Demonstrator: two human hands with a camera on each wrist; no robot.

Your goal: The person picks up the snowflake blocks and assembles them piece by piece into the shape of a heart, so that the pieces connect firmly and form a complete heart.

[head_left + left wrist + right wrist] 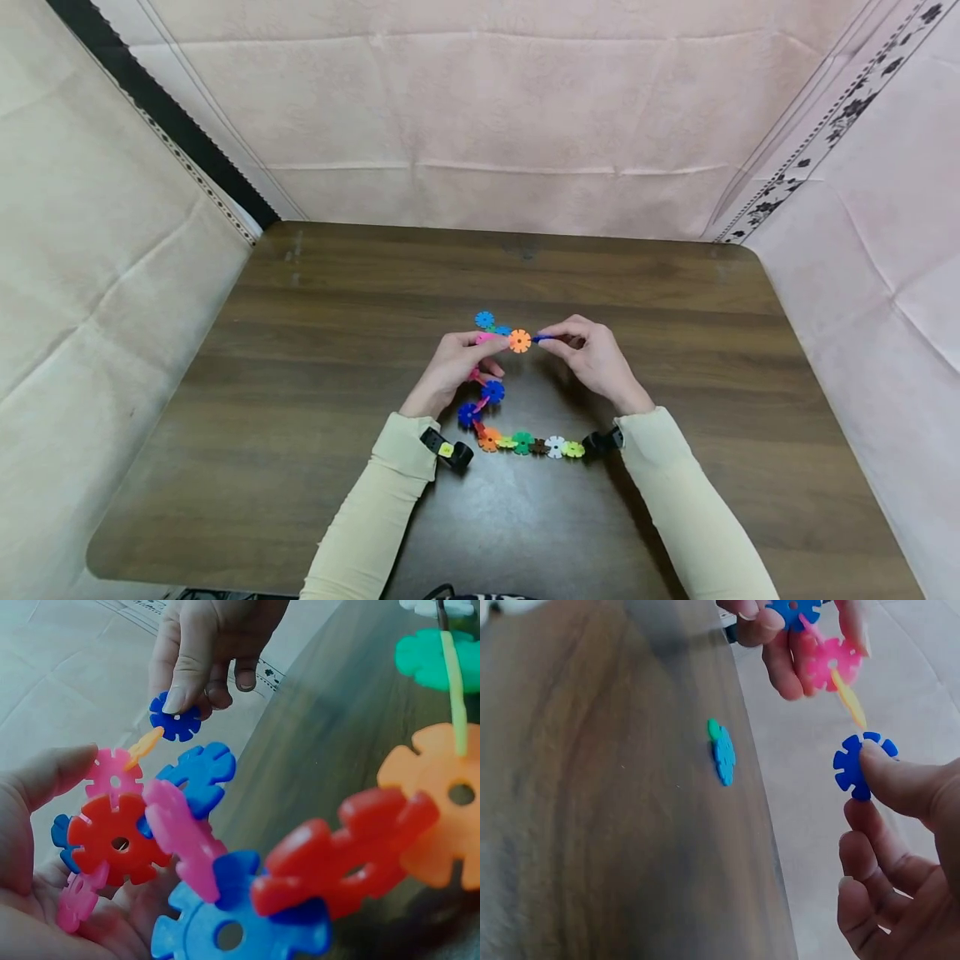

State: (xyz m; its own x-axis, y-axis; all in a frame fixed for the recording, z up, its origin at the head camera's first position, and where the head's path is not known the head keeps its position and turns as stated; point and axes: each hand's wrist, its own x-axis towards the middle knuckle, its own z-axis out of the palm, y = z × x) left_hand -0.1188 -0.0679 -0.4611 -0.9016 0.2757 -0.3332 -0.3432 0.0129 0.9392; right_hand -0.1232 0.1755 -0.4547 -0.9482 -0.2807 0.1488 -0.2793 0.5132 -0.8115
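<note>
My left hand (452,368) pinches a pink notched plastic disc (114,774) in a chain of interlocked flower-shaped discs. Joined to that pink disc, an orange disc (520,341) points toward my right hand (597,360). Between right thumb and fingertips is a dark blue disc (853,763), its edge right at the orange disc's tip. From the left palm, the chain runs through a red disc (120,838) and several others down toward me. It then turns right along the table, ending at a yellow-green disc (573,449) by the right wrist camera.
A light blue disc (724,756) joined to a green disc (713,729) lies on the wooden table (337,350) beyond my hands. Light cloth (480,108) hangs behind the table's far edge. Both wrists wear black cameras.
</note>
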